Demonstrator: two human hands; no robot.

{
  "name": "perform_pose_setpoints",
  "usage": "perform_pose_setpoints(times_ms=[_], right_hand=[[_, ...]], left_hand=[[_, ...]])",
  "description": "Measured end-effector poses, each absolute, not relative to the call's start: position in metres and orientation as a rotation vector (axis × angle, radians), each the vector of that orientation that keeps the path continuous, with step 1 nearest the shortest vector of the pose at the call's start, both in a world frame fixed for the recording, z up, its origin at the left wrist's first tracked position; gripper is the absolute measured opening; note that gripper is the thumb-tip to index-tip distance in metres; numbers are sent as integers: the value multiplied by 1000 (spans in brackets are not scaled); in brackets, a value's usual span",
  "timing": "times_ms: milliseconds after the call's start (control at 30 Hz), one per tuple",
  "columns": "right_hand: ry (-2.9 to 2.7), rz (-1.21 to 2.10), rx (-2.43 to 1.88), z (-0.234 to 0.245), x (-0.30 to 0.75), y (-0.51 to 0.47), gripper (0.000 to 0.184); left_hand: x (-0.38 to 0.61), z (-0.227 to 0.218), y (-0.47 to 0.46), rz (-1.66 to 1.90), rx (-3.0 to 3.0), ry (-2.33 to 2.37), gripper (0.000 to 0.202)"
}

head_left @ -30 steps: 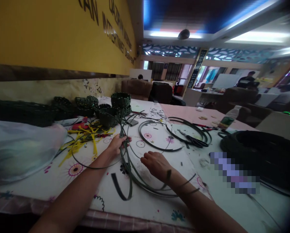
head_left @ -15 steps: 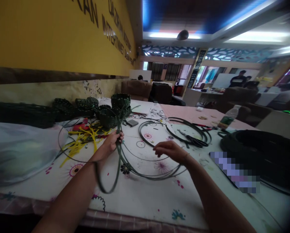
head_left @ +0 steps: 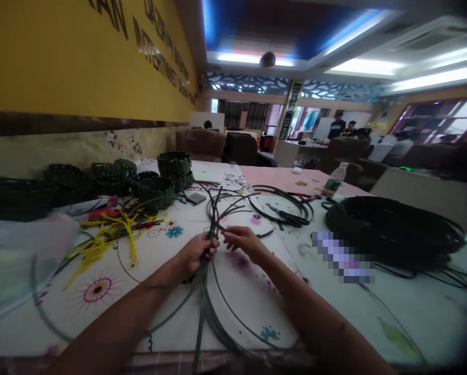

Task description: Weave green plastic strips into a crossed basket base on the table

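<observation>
Fingers of the left hand curled shut around a bunch of dark green weaving strips, thumb pressed across the front, the grip closed and firm-looking. Fingers of the right hand narrow and pinched, tips just beside that bunch; whether a strand lies between them, impossible to tell.

Above the fingers, loose strip ends fanning upward and apart. Below the fingers, long strands dropping onto the floral tablecloth and sweeping round in wide loops.

Handling, as a judgement: light, stiff yet bendable, smooth-faced, so likely to slide within the bunch or spring away if released. Safest hold close to the crossing, right at the left fingers, rather than out at the whippy free ends.

Ahead of the fingers, small woven baskets in dark green, some stacked, and a smaller coil of strips with black-handled scissors lying on it. Farther out to the right of the fingers, a large, heavier-looking coil of strips. To the left of the fingers, a tangle of yellow strips, and past that, a translucent plastic bag.
</observation>
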State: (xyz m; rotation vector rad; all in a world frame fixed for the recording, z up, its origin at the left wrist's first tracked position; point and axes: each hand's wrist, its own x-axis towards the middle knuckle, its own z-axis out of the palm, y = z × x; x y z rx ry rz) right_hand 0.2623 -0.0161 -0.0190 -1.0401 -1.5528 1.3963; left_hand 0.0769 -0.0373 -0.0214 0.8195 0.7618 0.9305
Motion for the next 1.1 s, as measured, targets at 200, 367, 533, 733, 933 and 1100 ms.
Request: perform_pose_setpoints(times_ms=[200,367,533,733,933,1100], right_hand=[[-1544,1380,-928,-31,239,-30,26],[-1492,1225,-1034,-40,237,-23,27],[-1562,868,-1139,-39,235,-26,24],[-2057,-63,-1076,-25,245,-30,24],[-2180,-494,-962,-14,261,-18,11],[-2219,-100,-973,-8,279,-7,16]], left_hand=[[94,-28,-49,899,886,843,12],[93,-36,-47,943,938,853,19],[95,-35,-50,949,919,878,15],[93,-39,-49,934,908,849,14],[90,-38,-46,873,928,828,11],[82,-33,-40,900,890,920,8]])
